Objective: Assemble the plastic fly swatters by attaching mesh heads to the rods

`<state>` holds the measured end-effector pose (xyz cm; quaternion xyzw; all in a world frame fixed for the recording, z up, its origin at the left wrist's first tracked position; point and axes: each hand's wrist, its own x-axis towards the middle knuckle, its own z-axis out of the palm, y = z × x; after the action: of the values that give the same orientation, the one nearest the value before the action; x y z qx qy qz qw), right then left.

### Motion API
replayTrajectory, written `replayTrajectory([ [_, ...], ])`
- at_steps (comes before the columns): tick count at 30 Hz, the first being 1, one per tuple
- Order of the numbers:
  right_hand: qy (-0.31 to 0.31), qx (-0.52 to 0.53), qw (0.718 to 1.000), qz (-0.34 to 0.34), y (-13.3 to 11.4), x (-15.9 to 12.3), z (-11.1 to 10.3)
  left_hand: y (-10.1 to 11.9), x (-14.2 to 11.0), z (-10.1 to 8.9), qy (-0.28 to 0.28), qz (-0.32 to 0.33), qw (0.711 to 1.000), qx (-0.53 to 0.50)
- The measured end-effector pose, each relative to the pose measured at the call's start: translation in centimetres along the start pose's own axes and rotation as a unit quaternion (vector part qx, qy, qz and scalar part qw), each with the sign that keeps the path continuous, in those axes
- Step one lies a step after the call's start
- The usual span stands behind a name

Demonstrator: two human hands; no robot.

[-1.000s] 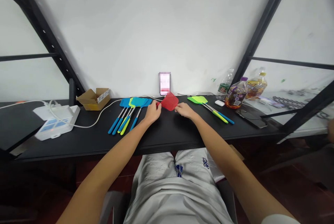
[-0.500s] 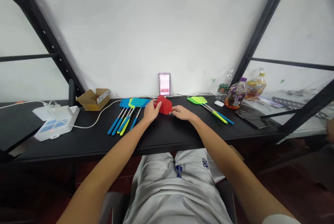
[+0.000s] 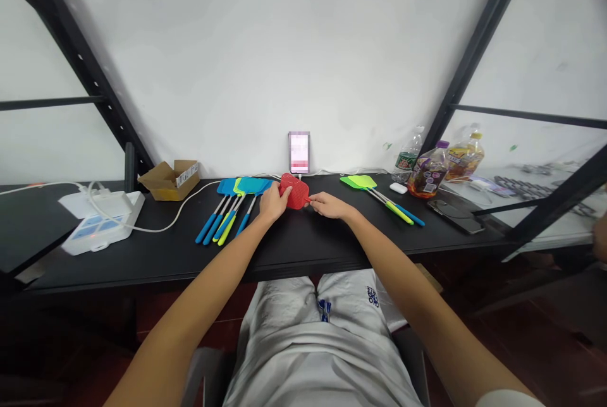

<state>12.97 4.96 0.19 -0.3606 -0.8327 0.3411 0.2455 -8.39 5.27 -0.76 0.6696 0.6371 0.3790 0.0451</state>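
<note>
A red fly swatter head (image 3: 294, 192) is held between both hands over the black table (image 3: 303, 242). My left hand (image 3: 272, 203) grips its left edge with the fingers closed. My right hand (image 3: 328, 205) pinches the thin red stem at its right side. Left of my hands lies a bundle of blue and green fly swatters (image 3: 234, 205) with blue and yellow-green handles. To the right lie green fly swatters (image 3: 379, 195).
A phone (image 3: 299, 152) leans on the wall behind the hands. A cardboard box (image 3: 171, 179) and a white power strip (image 3: 102, 220) with cables sit at the left. Bottles (image 3: 429, 170), a white earbud case (image 3: 399, 188) and a dark phone (image 3: 455, 214) are at the right.
The red swatter head has moved left and turned, from between the hands toward my left hand. My right hand followed it leftward.
</note>
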Motion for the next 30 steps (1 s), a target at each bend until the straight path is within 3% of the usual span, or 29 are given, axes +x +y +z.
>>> replayTrajectory([
  [14, 0.019, -0.068, 0.996, 0.046, -1.0, 0.0, -0.3, 0.1, -0.2, -0.3, 0.038, -0.009, 0.999, 0.006],
  [24, 0.035, -0.062, 0.995, 0.073, -1.6, -0.1, -0.2, 0.3, -0.3, -0.4, 0.046, -0.010, 0.999, 0.002],
  [30, 0.050, -0.088, 0.990, 0.094, -0.8, 0.0, -0.4, 0.1, -0.1, -0.7, 0.065, -0.023, 0.998, -0.011],
])
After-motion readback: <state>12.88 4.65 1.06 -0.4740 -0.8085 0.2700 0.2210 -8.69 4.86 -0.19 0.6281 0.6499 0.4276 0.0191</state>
